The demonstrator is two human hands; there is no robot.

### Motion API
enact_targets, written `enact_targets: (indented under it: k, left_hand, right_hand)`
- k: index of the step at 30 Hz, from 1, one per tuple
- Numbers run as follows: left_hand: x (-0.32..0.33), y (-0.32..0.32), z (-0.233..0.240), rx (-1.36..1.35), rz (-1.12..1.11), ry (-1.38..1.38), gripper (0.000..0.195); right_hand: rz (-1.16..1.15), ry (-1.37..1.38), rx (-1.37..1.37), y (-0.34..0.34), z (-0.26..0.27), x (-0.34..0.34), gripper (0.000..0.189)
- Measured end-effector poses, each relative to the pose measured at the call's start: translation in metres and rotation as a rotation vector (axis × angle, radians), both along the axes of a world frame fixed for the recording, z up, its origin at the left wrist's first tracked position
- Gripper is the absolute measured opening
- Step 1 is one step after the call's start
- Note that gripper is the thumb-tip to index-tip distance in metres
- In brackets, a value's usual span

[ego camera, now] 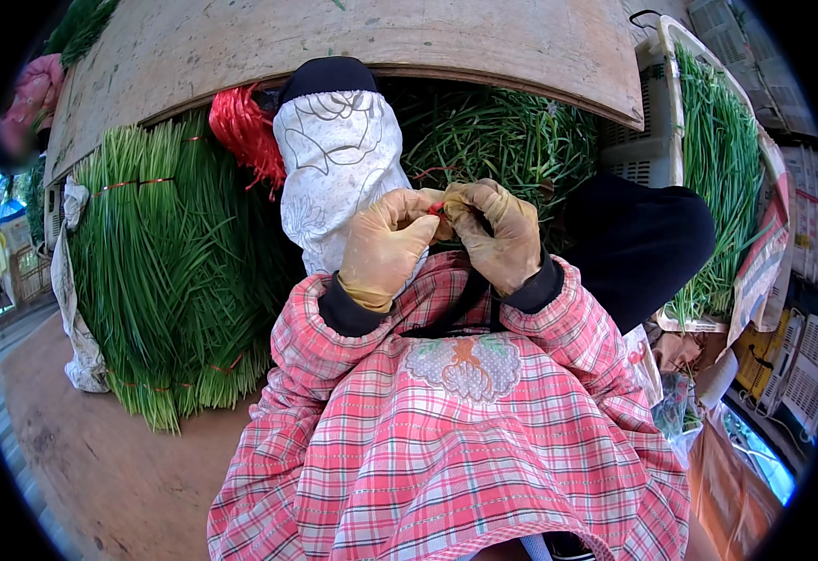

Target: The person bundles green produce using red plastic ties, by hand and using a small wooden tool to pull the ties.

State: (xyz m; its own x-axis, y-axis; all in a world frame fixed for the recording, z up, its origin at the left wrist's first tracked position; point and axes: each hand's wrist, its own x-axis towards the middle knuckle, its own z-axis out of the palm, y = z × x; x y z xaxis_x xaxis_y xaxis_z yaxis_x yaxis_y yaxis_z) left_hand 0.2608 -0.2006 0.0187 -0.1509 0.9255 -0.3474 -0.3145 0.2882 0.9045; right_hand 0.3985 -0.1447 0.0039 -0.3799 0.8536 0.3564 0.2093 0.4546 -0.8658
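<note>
My left hand (389, 242), in a stained yellowish glove, meets my gloved right hand (496, 231) above my lap. Between their fingertips shows a short bit of red tie (437, 208), pinched from both sides; the rest of it is hidden by the fingers. A hank of red ties (247, 133) hangs beside my knee, which a white patterned cloth (338, 154) covers. Left of it lie stacked bundles of long green leaves (163, 266), bound with thin red ties. Loose green leaves (500, 140) fill the space just beyond my hands.
A worn wooden board (381, 35) spans the far side, its edge just above the loose leaves. At right stands a pale plastic crate (672, 105) of upright green leaves (717, 175). More crates (805, 372) sit farther right. Another person's pink sleeve (35, 88) shows at far left.
</note>
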Motion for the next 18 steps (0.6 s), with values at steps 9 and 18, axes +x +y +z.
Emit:
enact_targets:
  k: [9, 18]
  left_hand:
    - [-0.031, 0.000, -0.007, 0.066, -0.154, -0.567, 0.020]
    - [-0.019, 0.005, -0.020, 0.302, -0.197, -1.116, 0.018]
  right_hand:
    - [0.050, -0.047, 0.086, 0.003, 0.002, 0.001, 0.018]
    - [0.058, -0.157, 0.147, 0.000, 0.012, -0.002, 0.014]
